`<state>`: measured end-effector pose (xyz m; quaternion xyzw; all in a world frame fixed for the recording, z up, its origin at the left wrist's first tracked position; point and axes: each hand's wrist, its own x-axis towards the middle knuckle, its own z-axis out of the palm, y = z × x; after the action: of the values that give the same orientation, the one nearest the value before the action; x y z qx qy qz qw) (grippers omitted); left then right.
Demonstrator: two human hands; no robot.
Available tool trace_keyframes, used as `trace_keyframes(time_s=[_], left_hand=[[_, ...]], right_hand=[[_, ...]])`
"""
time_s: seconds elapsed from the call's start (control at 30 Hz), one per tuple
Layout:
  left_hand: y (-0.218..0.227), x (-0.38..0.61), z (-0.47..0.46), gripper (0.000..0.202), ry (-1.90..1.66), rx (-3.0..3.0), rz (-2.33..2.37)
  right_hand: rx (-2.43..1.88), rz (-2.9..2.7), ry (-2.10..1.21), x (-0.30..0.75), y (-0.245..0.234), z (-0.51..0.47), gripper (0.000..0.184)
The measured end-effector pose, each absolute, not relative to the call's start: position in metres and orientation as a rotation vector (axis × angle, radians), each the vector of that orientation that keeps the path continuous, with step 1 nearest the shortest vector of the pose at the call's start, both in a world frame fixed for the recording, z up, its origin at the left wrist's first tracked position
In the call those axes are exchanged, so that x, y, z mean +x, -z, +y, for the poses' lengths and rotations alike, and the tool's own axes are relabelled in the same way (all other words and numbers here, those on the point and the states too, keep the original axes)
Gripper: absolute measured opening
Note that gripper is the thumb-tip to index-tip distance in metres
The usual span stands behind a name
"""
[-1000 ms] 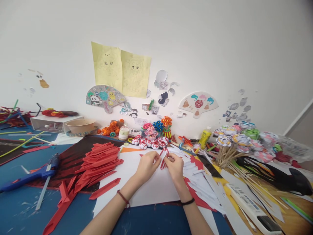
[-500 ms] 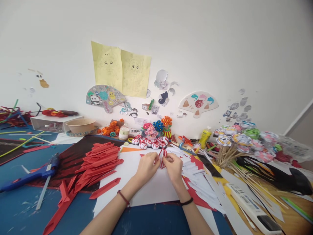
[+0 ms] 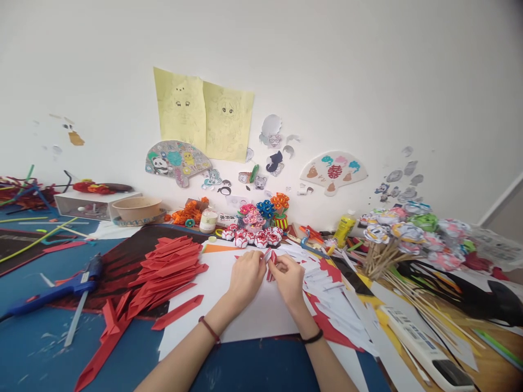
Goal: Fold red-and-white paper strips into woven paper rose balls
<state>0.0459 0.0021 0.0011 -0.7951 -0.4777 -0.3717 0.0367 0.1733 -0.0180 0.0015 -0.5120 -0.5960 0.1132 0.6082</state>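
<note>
Your left hand (image 3: 245, 276) and right hand (image 3: 289, 277) are both pinched closed on the red-and-white paper (image 3: 270, 257) over the far part of the sheet (image 3: 257, 316), with red strips (image 3: 174, 264) along its left, white strips (image 3: 337, 307) along its right and flowers (image 3: 260, 238) just beyond.

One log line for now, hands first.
left hand: pinching red-and-white paper | right hand: pinching same piece | below: white sheet

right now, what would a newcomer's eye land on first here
Probably the heap of folded red strips left of centre, then the two yellow drawings on the wall. In the middle, the fingers of the left hand and right hand hold a small red-and-white piece.
</note>
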Motion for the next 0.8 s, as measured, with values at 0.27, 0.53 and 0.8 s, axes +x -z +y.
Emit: trace_keyframes(time_s=[0.27,0.53,0.8], left_hand=[[-0.002,0.045,0.001,0.019,0.973,-2.39,-1.399],[-0.009,0.043,0.005,0.026,1.389,-2.642,-1.338],[-0.007,0.035,0.023,0.045,2.11,-3.379,-1.272]], right_hand=[[-1.121,-1.385,-0.424,0.169,-0.004,-0.02,0.045],[-1.122,-1.265,-0.518,0.178,-0.003,-0.016,0.038],[-1.034,-1.215,-0.725,0.184,-0.004,-0.015,0.034]])
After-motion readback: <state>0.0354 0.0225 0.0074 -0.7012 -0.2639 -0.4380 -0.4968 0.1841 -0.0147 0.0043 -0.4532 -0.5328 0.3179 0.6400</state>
